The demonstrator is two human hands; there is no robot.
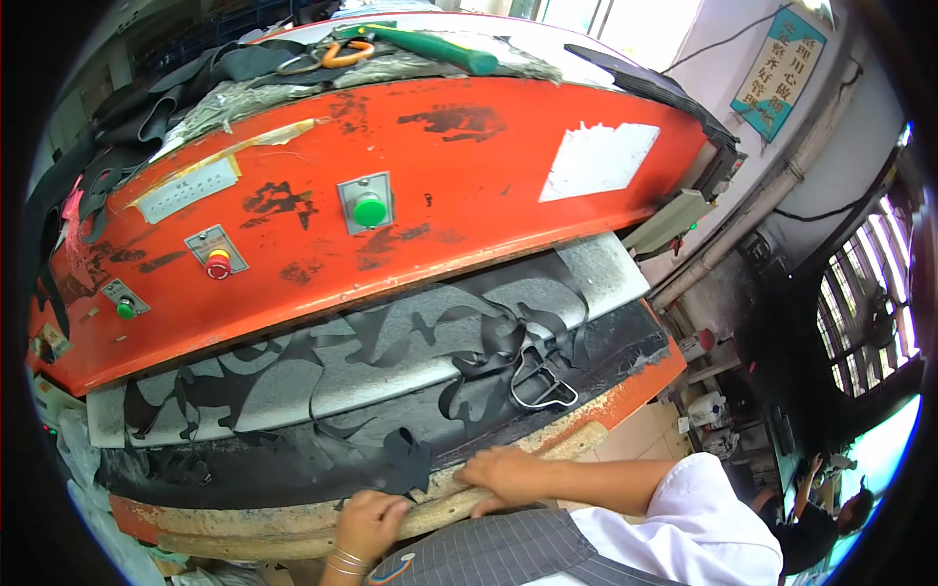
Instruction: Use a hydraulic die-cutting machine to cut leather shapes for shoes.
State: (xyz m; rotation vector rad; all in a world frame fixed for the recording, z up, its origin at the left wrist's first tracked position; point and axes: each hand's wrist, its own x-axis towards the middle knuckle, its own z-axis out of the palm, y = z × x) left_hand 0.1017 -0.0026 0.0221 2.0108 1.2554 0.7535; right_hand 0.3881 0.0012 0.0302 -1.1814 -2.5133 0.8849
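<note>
Head view: orange press machine (pixel 440 186) with green button (pixel 368 209), grey bed (pixel 391 361) strewn with black sheet offcuts (pixel 459 332), metal cutting die (pixel 540 383) on it; barred window on the right. Black cut piece (pixel 405 461) just above both hands. Left hand (pixel 369 523) curled, fingertips pinching its lower edge. Right hand (pixel 503 474) flat, fingers bent on the bed's front edge, holding nothing visible.

Left hand (pixel 369 523): mine, bare, no glove and no ring that shows.
Left wrist: two or three thin, pale metal bangles (pixel 344 564), stacked close together.
Right hand (pixel 500 473): bare as well, nothing worn on the fingers.
Right forearm: uncovered from wrist to near the elbow.
Right sleeve (pixel 696 527): white, short, loose, smooth cloth.
Chest: grey apron (pixel 498 553) with fine pale pinstripes, and a small coloured badge at its upper left edge.
</note>
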